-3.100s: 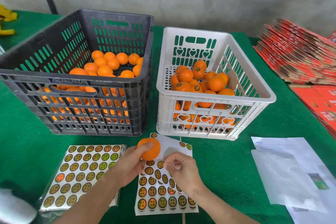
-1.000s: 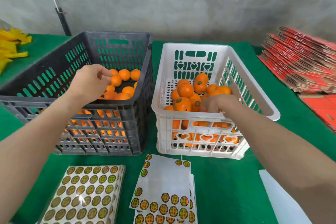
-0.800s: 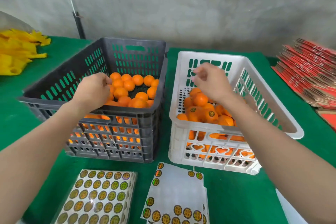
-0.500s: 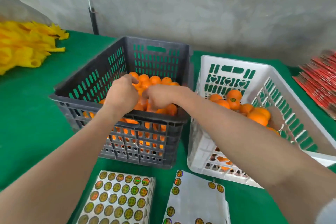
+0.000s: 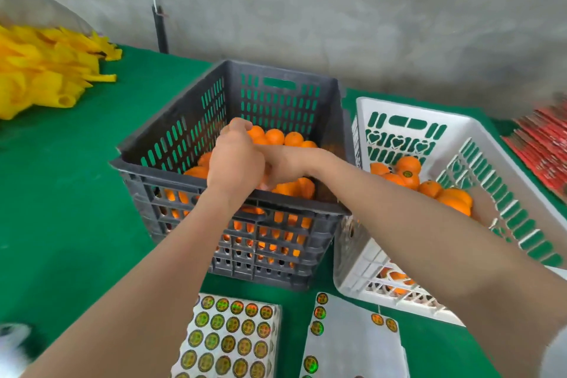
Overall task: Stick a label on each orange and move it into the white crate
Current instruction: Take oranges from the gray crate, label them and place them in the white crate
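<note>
Curling over oranges [image 5: 274, 136]: left hand [image 5: 235, 164], right hand [image 5: 287, 167].

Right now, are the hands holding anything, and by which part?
Cannot tell: left hand and right hand curl among the oranges in the dark crate, grips hidden.

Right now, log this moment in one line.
left hand: on oranges in dark crate | right hand: beside it | grips: unclear | white crate: partly filled

A rough grey wall [image 5: 337, 9] stands behind the green counter [image 5: 61, 209]. A thin dark pole [image 5: 160, 31] stands against the wall.
</note>
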The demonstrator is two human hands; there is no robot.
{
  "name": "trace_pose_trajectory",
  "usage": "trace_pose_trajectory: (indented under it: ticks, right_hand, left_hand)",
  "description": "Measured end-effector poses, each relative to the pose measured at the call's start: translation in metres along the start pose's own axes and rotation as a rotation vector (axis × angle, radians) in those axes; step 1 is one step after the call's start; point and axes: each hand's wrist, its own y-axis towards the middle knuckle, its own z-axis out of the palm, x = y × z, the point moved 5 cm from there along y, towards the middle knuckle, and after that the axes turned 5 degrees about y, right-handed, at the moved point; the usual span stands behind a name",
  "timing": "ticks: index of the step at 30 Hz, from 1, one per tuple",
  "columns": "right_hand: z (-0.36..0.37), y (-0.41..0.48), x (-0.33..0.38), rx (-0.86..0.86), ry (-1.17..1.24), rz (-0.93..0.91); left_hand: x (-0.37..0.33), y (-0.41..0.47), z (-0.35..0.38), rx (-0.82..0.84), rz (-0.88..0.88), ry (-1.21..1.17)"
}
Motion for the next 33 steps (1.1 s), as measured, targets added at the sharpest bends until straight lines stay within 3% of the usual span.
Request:
trace_pose_trajectory:
  ticks: [5,11,14,17,20,22,25,26,28,31,33]
  right_hand:
    - [-0.034,-0.078,-0.024,-0.285,0.310,-0.117]
    - [-0.007,-0.172,-0.033,-0.386,0.497,-0.170]
    - [0.020,-0.200,-0.044,-0.418,0.676,-0.168]
    - [0.058,-0.212,-0.063,-0.386,1.023,-0.147]
    - [0.097,-0.217,-0.080,-0.272,1.261,-0.101]
    - [0.121,-0.215,-0.090,-0.205,1.312,-0.056]
    - [0.147,-0.208,-0.096,-0.185,1.399,-0.050]
    - [0.153,-0.204,-0.097,-0.194,1.401,-0.048]
    - [0.164,-0.195,-0.102,-0.226,1.304,0.010]
    - [0.180,-0.185,-0.123,-0.335,0.818,0.259]
    - [0.192,-0.183,-0.131,-0.319,0.531,0.322]
  left_hand:
    - [0.003,-0.004,-0.006,-0.068,0.038,-0.083]
    - [-0.022,-0.031,-0.017,-0.144,0.256,-0.158]
    - [-0.039,-0.067,-0.015,-0.091,0.312,-0.223]
    - [-0.048,-0.119,-0.003,0.082,0.385,-0.356]
    - [-0.043,-0.162,0.024,0.334,0.310,-0.422]
    - [-0.029,-0.181,0.049,0.527,0.176,-0.373]
    - [0.000,-0.208,0.087,0.949,-0.242,-0.569]
    - [0.006,-0.214,0.095,1.024,-0.327,-0.642]
    - [0.021,-0.216,0.106,1.018,-0.393,-0.664]
    - [0.054,-0.213,0.124,0.832,-0.525,-0.533]
    - [0.073,-0.216,0.130,0.734,-0.642,-0.486]
